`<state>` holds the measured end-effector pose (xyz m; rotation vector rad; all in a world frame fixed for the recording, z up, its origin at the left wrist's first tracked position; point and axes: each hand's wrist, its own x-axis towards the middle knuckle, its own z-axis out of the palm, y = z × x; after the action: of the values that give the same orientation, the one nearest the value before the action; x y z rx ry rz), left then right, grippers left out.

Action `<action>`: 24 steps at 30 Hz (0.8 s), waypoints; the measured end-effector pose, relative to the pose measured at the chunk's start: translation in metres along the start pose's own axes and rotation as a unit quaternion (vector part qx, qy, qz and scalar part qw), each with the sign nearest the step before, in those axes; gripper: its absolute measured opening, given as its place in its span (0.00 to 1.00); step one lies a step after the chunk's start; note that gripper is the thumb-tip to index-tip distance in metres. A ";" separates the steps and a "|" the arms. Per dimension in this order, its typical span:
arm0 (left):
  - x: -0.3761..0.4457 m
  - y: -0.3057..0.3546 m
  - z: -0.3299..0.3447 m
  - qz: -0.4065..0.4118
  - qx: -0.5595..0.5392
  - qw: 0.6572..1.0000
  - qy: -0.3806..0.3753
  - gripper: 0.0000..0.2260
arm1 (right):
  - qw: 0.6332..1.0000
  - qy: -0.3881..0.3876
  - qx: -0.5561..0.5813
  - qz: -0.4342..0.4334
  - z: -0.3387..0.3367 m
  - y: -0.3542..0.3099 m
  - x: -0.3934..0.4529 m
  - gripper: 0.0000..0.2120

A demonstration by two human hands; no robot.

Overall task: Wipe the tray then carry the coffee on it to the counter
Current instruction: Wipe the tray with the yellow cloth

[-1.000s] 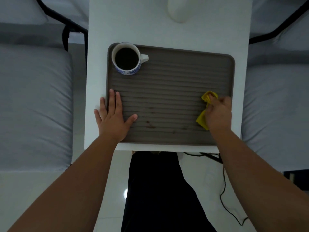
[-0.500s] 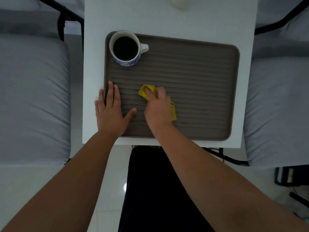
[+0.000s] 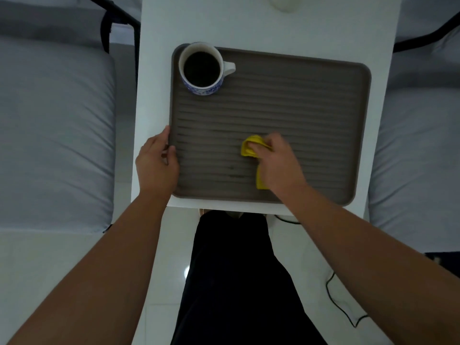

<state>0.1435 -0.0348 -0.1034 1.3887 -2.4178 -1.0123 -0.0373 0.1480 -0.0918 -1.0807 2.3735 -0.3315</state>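
A brown ribbed tray [image 3: 311, 100] lies on a small white table [image 3: 298, 28]. In the tray's far left corner stands a white and blue cup [image 3: 202, 70] full of black coffee, its handle pointing right. My right hand [image 3: 280, 165] presses a crumpled yellow cloth [image 3: 251, 148] onto the tray's near middle, where faint dark smears show just left of the cloth. My left hand [image 3: 155, 163] grips the tray's left rim near the front corner, thumb on top of the edge.
Grey cushioned seats [image 3: 54, 130] flank the table on both sides, with black metal frames behind. A white rounded object [image 3: 283, 3] sits at the table's far edge. A black cable [image 3: 338, 305] trails on the white floor at the right. My dark trousers hang below the table.
My right hand swept the cloth from the tray's right side to the left, then back toward the middle. My left hand went from lying flat on the tray to clasping its left rim.
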 end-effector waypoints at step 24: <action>0.003 0.001 -0.003 -0.163 -0.127 0.978 -0.010 0.17 | 0.986 0.043 0.060 0.149 0.039 -0.095 -0.011 0.23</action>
<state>0.1428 -0.0379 -0.1008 1.7162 -2.0219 -1.3585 0.0504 0.0940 -0.0815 -0.6568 2.5104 -0.4137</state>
